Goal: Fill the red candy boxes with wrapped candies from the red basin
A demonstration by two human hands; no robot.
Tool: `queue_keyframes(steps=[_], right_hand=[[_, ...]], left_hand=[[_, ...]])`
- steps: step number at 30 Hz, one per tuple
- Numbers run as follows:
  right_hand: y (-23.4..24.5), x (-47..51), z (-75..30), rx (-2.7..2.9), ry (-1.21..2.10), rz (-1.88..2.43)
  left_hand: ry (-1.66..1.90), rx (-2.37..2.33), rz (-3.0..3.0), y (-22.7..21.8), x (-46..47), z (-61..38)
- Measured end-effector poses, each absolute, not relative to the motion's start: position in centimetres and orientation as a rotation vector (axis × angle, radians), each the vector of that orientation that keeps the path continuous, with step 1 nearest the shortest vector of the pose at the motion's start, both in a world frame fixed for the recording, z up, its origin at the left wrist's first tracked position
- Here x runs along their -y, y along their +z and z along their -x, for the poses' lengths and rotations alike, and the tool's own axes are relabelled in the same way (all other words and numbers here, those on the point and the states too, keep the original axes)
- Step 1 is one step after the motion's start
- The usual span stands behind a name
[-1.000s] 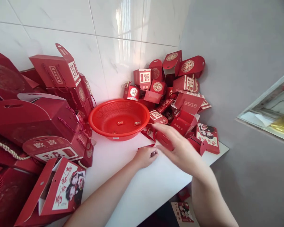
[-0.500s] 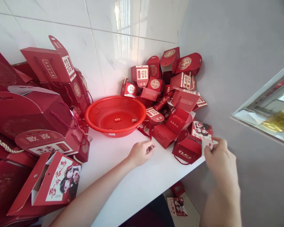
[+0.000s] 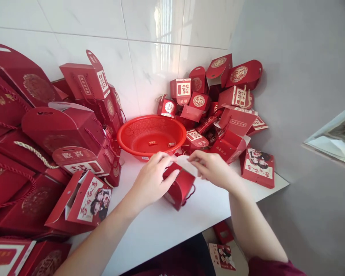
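A small red gift box [image 3: 180,188] with a dark red cord handle rests tilted on the white table in front of me. Its raised flap shows a pale inner side. My left hand [image 3: 153,178] is closed on the left and upper edge of this box, thumb lying across its top. At the flap's right side, the fingertips of my right hand [image 3: 211,168] pinch the pale edge. Just behind the hands stands a red plastic basket [image 3: 122,140] with a few small red packets inside.
Large red boxes with rope handles [image 3: 60,128] are stacked at the left. A heap of small red gift boxes [image 3: 199,101] leans against the wall at the back right. One box with a couple's picture [image 3: 258,166] lies near the table's right corner. More lie on the floor [image 3: 222,255].
My right hand has come from the table's right edge to the middle, and a small gift box is now there. My left hand has taken hold of it. The view has shifted slightly left.
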State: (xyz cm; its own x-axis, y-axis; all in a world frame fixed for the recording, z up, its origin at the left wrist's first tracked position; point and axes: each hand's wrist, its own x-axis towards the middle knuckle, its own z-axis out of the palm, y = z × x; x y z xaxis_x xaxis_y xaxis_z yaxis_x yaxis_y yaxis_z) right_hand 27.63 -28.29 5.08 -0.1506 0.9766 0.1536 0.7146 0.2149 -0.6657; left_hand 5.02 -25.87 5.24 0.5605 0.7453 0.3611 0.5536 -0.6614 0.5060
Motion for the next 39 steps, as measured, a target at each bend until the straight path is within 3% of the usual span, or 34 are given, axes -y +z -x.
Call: queue_keyframes(steps=[4,15,20,25,32,39], right_hand=[[2.5,26.1,-26.2,2.035,0.802,1.525],[1.3,25.2,-23.9,2.332,0.403,1.796],[0.9,24.7,-23.3,2.655,0.366,1.469],[-0.5,24.1,-23.2,2.419,0.622,1.306],[-2.1,23.3,-23.7,2.348,0.665,1.018],[-1.4,24.1,-23.4,2.212,0.688,1.071]], left_hand=[[0.710,-1.211,-2.301,3.2,26.9,-2.9],[0.836,-1.260,-2.136,-2.3,30.0,0.8],[0.908,-1.359,-2.273,-2.8,30.8,0.3],[1.182,-1.382,-2.609,-3.9,31.8,-0.1],[0.763,-1.321,-2.745,-3.4,31.9,0.5],[0.597,-1.181,-2.620,-2.2,31.8,1.3]])
